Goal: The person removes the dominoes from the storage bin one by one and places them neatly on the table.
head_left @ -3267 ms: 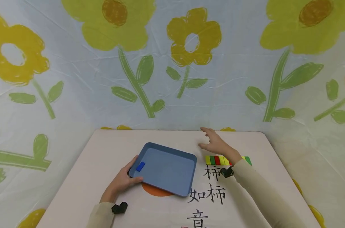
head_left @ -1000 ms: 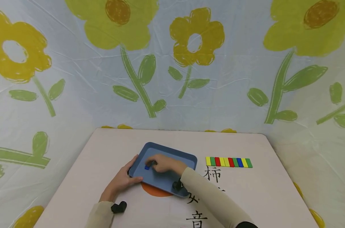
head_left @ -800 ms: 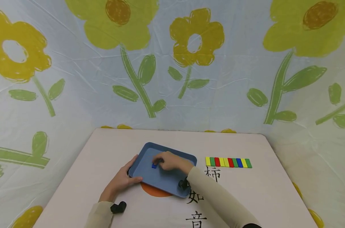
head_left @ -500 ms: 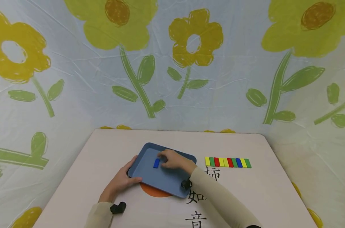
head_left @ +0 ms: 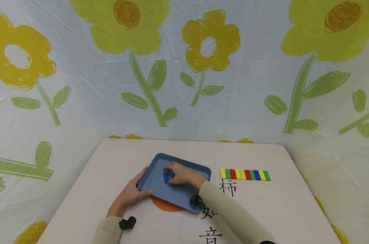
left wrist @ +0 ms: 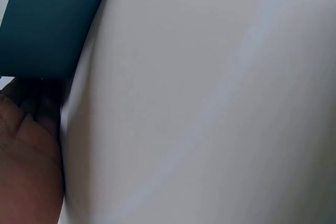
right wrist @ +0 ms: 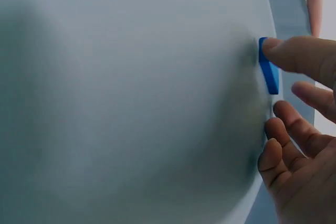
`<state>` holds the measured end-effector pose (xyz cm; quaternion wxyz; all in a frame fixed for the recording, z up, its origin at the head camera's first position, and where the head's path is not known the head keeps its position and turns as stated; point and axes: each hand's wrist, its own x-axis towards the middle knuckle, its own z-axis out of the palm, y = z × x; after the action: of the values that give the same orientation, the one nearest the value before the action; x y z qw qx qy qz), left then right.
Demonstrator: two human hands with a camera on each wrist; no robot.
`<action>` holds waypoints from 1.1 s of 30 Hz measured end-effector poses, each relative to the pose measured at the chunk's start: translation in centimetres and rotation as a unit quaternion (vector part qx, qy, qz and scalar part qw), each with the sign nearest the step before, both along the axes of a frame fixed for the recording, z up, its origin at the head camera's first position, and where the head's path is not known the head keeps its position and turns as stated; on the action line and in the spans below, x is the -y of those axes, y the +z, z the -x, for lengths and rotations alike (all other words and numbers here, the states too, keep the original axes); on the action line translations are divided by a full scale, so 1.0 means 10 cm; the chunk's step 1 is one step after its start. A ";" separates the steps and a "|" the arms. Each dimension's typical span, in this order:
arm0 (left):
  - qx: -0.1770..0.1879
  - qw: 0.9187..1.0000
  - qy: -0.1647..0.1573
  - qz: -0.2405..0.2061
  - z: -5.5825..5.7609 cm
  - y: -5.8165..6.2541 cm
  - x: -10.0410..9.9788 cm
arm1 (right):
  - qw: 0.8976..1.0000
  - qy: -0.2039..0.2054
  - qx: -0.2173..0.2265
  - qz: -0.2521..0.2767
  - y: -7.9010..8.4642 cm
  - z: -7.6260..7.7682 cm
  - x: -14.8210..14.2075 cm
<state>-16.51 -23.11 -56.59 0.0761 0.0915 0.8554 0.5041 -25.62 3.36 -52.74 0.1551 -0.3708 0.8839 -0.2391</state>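
A blue-grey tray lies at an angle on the table. My left hand grips its left corner, thumb along the front rim and fingers round the left side. In the left wrist view, part of that hand sits beside the dark tray wall. Inside the tray, my right hand holds a small flat blue block between thumb and index finger. From the right wrist, the thumb touches one end of the blue block; the other fingers curl loosely apart from it.
Right of the tray, a row of yellow, green, red and blue blocks lies side by side on the table. Black characters and an orange shape are printed on the tabletop. A flowered curtain surrounds the back.
My right hand came from over the row into the tray. The blue block moved right from the tray's left end, then slightly back toward the left and front. My left hand kept its grip.
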 end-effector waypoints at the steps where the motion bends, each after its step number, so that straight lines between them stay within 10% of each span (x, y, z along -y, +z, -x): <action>1: 0.000 1.000 0.000 0.000 0.00 0.00 0.00 | 1.000 -0.005 -0.004 -0.006 -0.01 0.00 0.00; 21: -0.004 1.000 0.001 0.002 -0.02 0.00 -0.01 | 1.000 -0.014 -0.016 -0.005 -0.10 0.00 0.02; 33: -0.004 1.000 0.000 0.005 0.00 0.02 -0.01 | 1.000 -0.008 -0.005 0.023 0.13 0.00 -0.23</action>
<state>-16.48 -23.05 -56.38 0.0729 0.0930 0.8585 0.4991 -25.59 5.68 -51.46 0.1405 -0.3686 0.8816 -0.2592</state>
